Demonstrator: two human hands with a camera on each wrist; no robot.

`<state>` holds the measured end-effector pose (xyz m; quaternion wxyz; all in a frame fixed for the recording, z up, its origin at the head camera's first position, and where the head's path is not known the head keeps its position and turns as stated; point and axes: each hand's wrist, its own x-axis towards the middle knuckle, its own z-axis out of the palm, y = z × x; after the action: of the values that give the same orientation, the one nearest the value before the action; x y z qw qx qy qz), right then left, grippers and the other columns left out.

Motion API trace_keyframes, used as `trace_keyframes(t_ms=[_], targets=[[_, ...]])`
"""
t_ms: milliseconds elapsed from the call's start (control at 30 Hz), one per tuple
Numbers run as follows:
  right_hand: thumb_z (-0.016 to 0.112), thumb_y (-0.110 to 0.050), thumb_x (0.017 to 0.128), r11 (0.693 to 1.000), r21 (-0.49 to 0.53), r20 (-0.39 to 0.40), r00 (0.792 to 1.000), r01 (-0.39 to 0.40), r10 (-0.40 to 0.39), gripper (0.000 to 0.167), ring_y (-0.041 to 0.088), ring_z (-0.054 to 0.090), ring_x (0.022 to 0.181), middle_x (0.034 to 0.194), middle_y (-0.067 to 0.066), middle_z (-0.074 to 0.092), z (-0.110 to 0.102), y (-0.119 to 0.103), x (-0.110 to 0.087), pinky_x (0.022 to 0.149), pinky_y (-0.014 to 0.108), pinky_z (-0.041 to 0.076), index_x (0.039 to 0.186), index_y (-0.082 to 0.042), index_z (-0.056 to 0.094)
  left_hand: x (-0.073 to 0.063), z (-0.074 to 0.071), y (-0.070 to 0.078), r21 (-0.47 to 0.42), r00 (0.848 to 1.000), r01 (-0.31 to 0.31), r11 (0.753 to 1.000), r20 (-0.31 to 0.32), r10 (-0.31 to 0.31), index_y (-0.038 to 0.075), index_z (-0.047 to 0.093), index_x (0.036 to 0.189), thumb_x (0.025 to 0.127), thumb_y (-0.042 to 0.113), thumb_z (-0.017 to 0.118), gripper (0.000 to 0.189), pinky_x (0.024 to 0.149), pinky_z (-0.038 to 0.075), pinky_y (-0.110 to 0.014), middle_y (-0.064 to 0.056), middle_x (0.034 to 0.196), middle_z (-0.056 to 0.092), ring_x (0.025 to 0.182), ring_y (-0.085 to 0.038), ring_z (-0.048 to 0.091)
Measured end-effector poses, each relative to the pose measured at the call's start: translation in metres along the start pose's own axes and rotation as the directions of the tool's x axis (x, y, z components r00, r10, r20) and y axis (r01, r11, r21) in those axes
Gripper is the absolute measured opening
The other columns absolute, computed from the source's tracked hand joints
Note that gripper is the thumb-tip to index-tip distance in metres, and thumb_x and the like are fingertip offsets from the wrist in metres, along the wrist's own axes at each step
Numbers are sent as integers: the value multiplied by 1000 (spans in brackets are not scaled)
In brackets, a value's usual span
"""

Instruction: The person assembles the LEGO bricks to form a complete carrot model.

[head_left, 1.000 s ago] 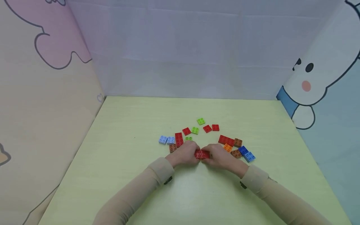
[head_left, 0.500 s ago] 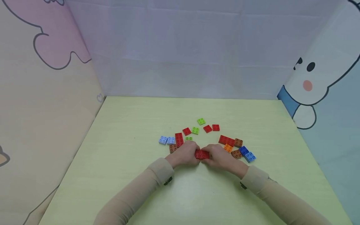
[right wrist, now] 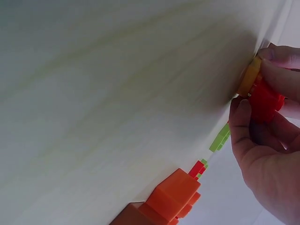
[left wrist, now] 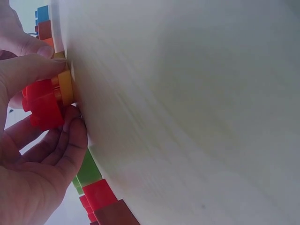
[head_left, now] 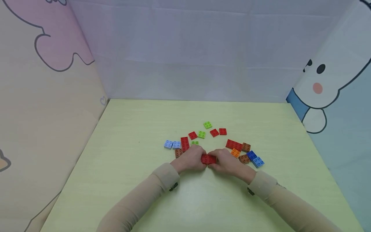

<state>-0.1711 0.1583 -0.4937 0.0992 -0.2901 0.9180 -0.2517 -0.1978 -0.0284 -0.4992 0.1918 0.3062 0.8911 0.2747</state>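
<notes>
At the middle of the table, my left hand (head_left: 191, 158) and right hand (head_left: 224, 161) grip a red toy building brick (head_left: 208, 159) from its two sides, studs up. Both wrist views show a yellow-orange brick (left wrist: 67, 86) directly under the red brick (left wrist: 46, 110), its base close to the tabletop. Fingers and thumbs of both hands curl around the pair. From the right wrist, the yellow-orange brick (right wrist: 250, 78) shows below the red one (right wrist: 265, 101), partly covered by the fingertips.
Left of the hands lie light blue bricks (head_left: 168, 144), a long red brick (head_left: 184, 144) and a brown brick (head_left: 178, 152). Green (head_left: 207, 125) and small red bricks (head_left: 214, 132) lie behind. On the right are red (head_left: 233, 145), orange (head_left: 235, 152), brown (head_left: 244, 159) and blue bricks (head_left: 258, 162).
</notes>
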Motion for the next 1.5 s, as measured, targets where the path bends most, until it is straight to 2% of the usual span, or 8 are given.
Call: trace_keyframes(t_ms=[500, 767, 967, 1167, 1500], targets=[[79, -18, 79, 1000, 6, -6, 1000, -29, 29, 30, 9, 51, 68, 80, -9, 61, 1, 0, -1, 60, 26, 45, 106, -7, 70, -2, 0, 3, -37, 1000, 32, 999, 1, -32, 17, 62, 72, 76, 13, 75, 14, 53, 40, -25, 1, 58, 51, 61, -12, 49], [79, -17, 79, 1000, 8, -7, 1000, -18, 18, 28, 8, 52, 69, 82, -9, 63, 0, 1, 0, 63, 25, 46, 104, -8, 71, -1, -1, 2, -27, 1000, 25, 999, 0, -25, 18, 63, 72, 76, 13, 75, 14, 53, 40, -24, 2, 59, 51, 62, -11, 49], [79, -19, 79, 999, 20, 11, 1000, -25, 25, 28, 8, 52, 68, 79, -12, 61, 1, 3, 0, 63, 25, 46, 103, -9, 71, -1, 0, 2, -41, 999, 39, 998, 16, -38, 16, 65, 71, 76, 10, 74, 12, 51, 38, -24, 2, 55, 49, 56, -10, 47], [79, -22, 79, 999, 22, 11, 999, -39, 39, 31, 8, 51, 67, 79, -13, 60, -1, 1, 0, 61, 26, 45, 105, -9, 71, -1, -1, 1, -42, 1000, 14, 999, 11, -14, 16, 65, 69, 76, 10, 74, 13, 49, 36, -24, 2, 53, 46, 54, -10, 45], [79, -20, 79, 1000, 16, -2, 1000, 7, -7, 29, 8, 50, 67, 79, -12, 59, 3, 2, -1, 59, 24, 44, 105, -9, 70, -3, 3, -1, -46, 1000, 8, 999, -1, -8, 18, 64, 73, 76, 12, 77, 14, 49, 38, -23, 3, 56, 50, 55, -9, 47]])
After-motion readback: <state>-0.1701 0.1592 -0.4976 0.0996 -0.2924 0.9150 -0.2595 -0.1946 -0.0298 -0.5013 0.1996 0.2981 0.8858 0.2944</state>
